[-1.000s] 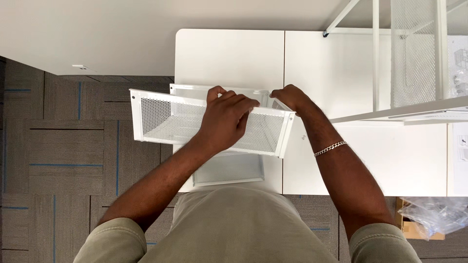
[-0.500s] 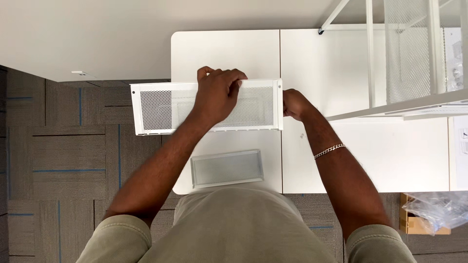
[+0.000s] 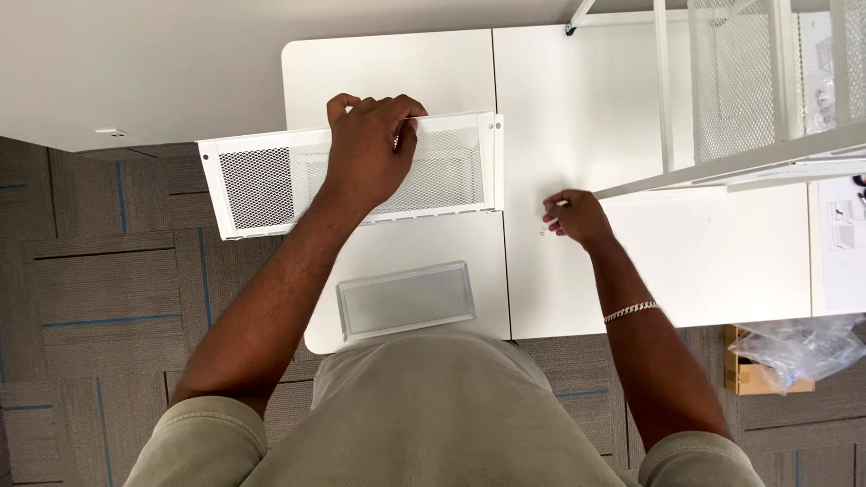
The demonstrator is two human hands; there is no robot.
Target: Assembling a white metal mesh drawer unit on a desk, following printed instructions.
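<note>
My left hand (image 3: 368,144) grips the top edge of a white mesh drawer basket (image 3: 262,185), which stands on its side over the left part of the white table (image 3: 722,261) and juts out past the table's left edge. My right hand (image 3: 577,216) is off the basket and rests on the table to its right, fingers pinched on a small white part that is too small to make out. A smaller mesh panel (image 3: 406,299) lies flat on the table near my body.
A white metal frame with mesh baskets (image 3: 749,99) stands at the back right of the table. A clear plastic bag (image 3: 803,347) and a cardboard box (image 3: 744,374) lie on the carpet at the right. A paper sheet (image 3: 843,234) lies at the table's far right.
The basket has been tipped up onto its side and shifted left. My right hand let go of its right end and moved right to the tabletop.
</note>
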